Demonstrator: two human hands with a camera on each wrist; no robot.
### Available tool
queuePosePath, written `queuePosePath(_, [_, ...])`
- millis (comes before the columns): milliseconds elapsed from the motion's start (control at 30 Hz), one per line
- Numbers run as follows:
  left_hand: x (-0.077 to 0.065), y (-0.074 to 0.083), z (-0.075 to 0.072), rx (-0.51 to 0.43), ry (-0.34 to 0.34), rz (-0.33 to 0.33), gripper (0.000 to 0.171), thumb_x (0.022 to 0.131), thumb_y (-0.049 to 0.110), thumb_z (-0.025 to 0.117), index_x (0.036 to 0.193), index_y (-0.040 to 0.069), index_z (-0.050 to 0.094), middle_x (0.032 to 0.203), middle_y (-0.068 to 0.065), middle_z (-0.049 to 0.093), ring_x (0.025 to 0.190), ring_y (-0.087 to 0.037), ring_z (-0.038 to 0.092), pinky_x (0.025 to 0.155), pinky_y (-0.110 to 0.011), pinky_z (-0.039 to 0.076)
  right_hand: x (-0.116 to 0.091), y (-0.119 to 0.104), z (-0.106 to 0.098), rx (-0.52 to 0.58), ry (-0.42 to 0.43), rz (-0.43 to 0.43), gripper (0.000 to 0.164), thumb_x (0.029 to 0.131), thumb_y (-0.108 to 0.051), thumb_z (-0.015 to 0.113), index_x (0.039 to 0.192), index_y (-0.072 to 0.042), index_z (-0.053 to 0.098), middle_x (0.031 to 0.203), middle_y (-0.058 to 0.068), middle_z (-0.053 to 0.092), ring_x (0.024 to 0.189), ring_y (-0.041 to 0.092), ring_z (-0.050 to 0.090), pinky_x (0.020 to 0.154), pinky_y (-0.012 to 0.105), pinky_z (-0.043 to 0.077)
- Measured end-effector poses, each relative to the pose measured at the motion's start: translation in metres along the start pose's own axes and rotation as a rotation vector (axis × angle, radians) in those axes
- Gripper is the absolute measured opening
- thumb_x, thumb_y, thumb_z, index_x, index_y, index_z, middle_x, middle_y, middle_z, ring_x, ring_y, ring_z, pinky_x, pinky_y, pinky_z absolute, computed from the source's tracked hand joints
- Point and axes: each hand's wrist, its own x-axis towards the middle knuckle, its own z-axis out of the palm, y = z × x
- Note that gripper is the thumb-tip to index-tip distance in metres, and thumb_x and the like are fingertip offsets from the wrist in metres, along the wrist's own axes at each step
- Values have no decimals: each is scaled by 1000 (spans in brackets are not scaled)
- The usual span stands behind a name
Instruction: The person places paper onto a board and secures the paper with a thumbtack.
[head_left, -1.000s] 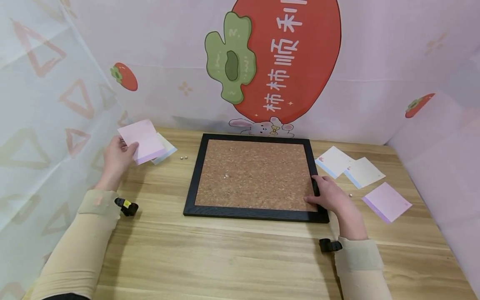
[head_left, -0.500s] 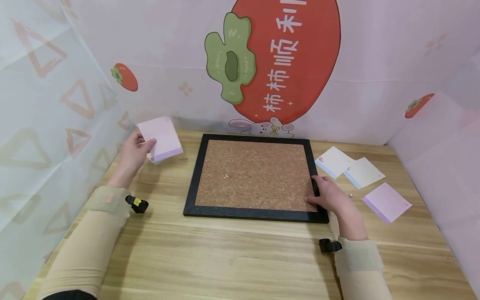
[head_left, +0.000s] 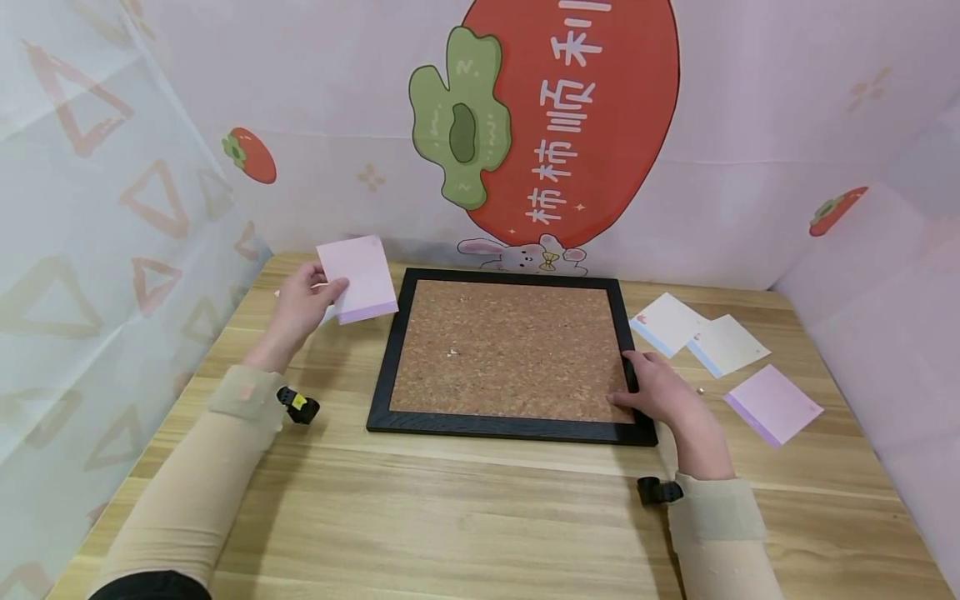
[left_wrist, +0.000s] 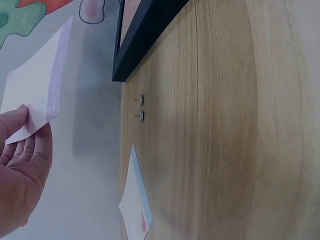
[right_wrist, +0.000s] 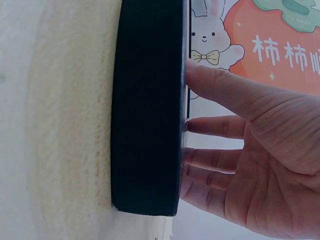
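My left hand pinches a pink sheet of note paper with a purple lower strip between thumb and fingers. The sheet is raised above the table, just left of the corkboard, which has a black frame. Two thumbtacks lie beneath it in the left wrist view; the sheet hides them in the head view. A blue-edged white note lies near them. On the corkboard's right side, my right hand rests its thumb and fairly straight fingertips on the frame, as the right wrist view shows.
Right of the corkboard lie two overlapping blue-edged notes and a pink note. A small tack sits between that pink note and the right hand. Printed cloth walls border the wooden table at the back and sides.
My left hand has carried the pink sheet rightward, from the left end of the table to the corkboard's left edge. The right hand stays in place on the frame.
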Motion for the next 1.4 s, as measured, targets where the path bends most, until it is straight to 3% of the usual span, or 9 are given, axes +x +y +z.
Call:
queuePosePath(133, [1,3,8,7,-33,-1,48,101,27,59,137,-3,48,126,-20,59,85,11,58,76,-11,52,1,1,2,3,1,-13,82,92,-31,72,149,12,30,144,42,37,128,52,48,104,60,44])
queuePosePath(267, [2,5,15,42,-53,-7,48,101,29,59,137,-1,49,126,-18,60,92,5,60,86,-22,56,2,0,2,3,2,-13,83,92,-31,73,149,11,30,144,42,36,128,52,47,104,60,44])
queuePosePath(367, [3,5,22,66,-71,-6,46,101,30,59,136,1,50,125,-18,61,101,-9,64,93,-36,56,2,0,2,2,2,-15,83,92,-31,72,149,11,30,145,42,35,128,52,47,104,60,44])
queuePosePath(467, [4,7,30,69,-107,3,46,101,30,59,135,0,50,125,-20,62,112,-24,65,94,-39,55,2,1,2,2,3,-17,83,92,-31,72,149,11,30,145,42,36,128,52,47,104,60,44])
queuePosePath(600, [5,12,37,69,-169,1,46,101,27,60,136,-1,49,128,-23,62,122,-34,61,86,-25,53,2,2,2,1,4,-19,83,92,-32,73,149,11,30,144,42,36,127,52,48,103,60,45])
queuePosePath(733, [6,16,44,75,-218,-5,45,101,23,60,136,-2,48,130,-24,61,123,-35,61,83,-22,51,2,2,2,4,-1,-11,84,92,-32,73,149,11,30,144,42,36,127,51,48,103,60,45])
queuePosePath(1000, [7,20,57,82,-266,-3,47,101,21,60,139,-2,45,132,-26,60,121,-35,60,99,-44,51,2,2,1,-6,0,-7,84,91,-32,73,150,11,30,145,42,35,129,52,46,104,61,44])
queuePosePath(1400, [13,27,76,148,-321,22,44,99,18,63,134,-3,48,124,-25,63,117,-36,60,98,-46,49,1,2,0,-7,6,-21,84,91,-30,73,149,12,29,144,44,35,129,54,45,104,62,43])
